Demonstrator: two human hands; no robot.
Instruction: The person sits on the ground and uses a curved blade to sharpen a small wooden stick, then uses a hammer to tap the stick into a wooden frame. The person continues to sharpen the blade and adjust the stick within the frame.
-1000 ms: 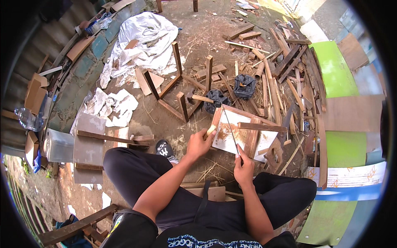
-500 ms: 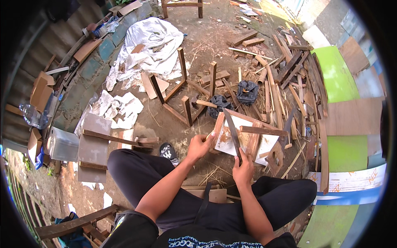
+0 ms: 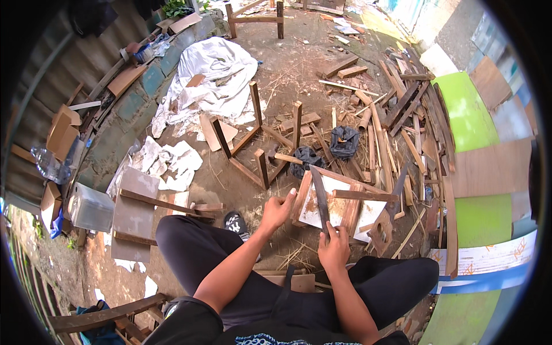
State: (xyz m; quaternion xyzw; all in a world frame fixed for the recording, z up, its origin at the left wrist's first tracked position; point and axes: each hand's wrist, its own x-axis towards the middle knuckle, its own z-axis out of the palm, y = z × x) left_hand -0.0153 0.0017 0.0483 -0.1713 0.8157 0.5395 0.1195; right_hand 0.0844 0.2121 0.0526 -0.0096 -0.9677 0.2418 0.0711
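Note:
My right hand point(image 3: 334, 247) is closed round the near end of a long, dark, flat strip point(image 3: 319, 198); its material I cannot make out. The strip slants up and away across a wooden frame point(image 3: 351, 204) with white panels. Just left of the frame's edge is my left hand point(image 3: 277, 211), its fingers curled, thumb raised and nothing visible in them. A short dark wooden bar point(image 3: 362, 195) lies across the frame's right part. Beside it rests a handsaw point(image 3: 380, 231) with a wooden handle, its blade pointing away.
An upturned wooden stool frame point(image 3: 247, 141) stands beyond my hands, near black plastic bags point(image 3: 344, 142). Scrap timber point(image 3: 402, 109) is heaped at the right. White cloth point(image 3: 213, 69) lies far left. Boards point(image 3: 135, 210) and a clear plastic container point(image 3: 91, 208) sit left of my knee.
My left hand has come away from the frame's left edge, slightly left. My right hand and the dark strip have shifted slightly down and left. The whole view has shifted a little.

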